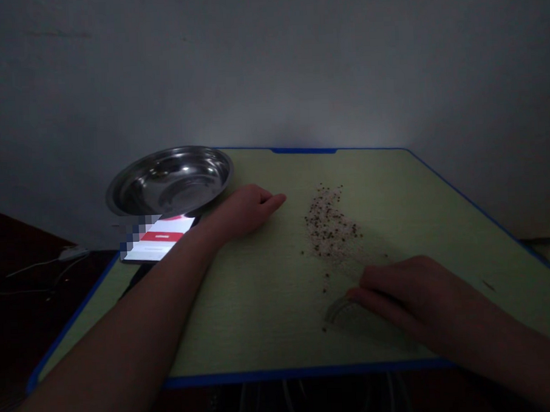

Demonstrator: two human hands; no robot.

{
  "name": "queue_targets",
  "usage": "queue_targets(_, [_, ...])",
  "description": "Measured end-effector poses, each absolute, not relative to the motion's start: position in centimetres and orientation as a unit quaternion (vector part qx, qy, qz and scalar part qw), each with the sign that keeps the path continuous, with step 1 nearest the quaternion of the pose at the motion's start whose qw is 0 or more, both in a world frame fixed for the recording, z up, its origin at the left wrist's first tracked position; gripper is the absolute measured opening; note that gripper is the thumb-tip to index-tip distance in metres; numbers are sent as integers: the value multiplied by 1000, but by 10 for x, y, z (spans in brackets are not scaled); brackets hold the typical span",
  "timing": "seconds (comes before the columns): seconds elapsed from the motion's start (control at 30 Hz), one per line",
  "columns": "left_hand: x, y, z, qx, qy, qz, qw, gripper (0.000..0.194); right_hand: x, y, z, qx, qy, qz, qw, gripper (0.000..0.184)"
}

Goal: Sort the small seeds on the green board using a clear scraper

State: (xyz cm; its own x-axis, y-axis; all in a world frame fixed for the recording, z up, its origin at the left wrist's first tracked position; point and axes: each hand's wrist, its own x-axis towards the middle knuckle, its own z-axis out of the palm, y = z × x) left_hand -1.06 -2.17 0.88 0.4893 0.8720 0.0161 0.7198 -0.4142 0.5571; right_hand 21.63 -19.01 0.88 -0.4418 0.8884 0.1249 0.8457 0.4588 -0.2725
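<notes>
A loose pile of small dark and pale grains (331,228) lies spread on the green, blue-edged table (261,304). My left hand (248,208) rests on the table left of the pile, fingers curled into a loose fist, with nothing visible in it. My right hand (397,289) lies on the table just below the pile. Its fingers are together and bent, their tips touching a small clear round container (341,312) that is hard to make out in the dim light.
A steel bowl (170,181) sits at the table's far left corner. In front of it lies a phone (158,240) with a lit red-and-white screen. A grey wall stands behind. Cables lie on the dark floor at left.
</notes>
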Motion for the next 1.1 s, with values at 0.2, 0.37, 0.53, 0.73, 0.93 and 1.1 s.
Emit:
queue_targets(0.2, [-12, -22, 8, 828, 478, 152, 252, 52, 211, -186, 13, -517, -846, 81, 100, 47])
queue_targets(0.37, [-11, -22, 8, 827, 474, 163, 256, 51, 208, -189, 12, -490, -863, 78, 99, 46])
queue_targets(0.53, [-10, -22, 9, 829, 479, 154, 244, 51, 216, -198, 15, -491, -857, 116, 104, 48])
queue_targets(0.73, [-10, -23, 10, 827, 483, 148, 247, 52, 213, -199, 13, -527, -829, 115, 150, 44])
queue_targets(0.93, [-10, -24, 10, 825, 484, 150, 248, 52, 193, -206, 7, -514, -835, 143, 139, 42])
queue_targets(1.1, [-11, -23, 9, 826, 479, 156, 252, 52, 199, -208, 10, -506, -840, 134, 145, 46])
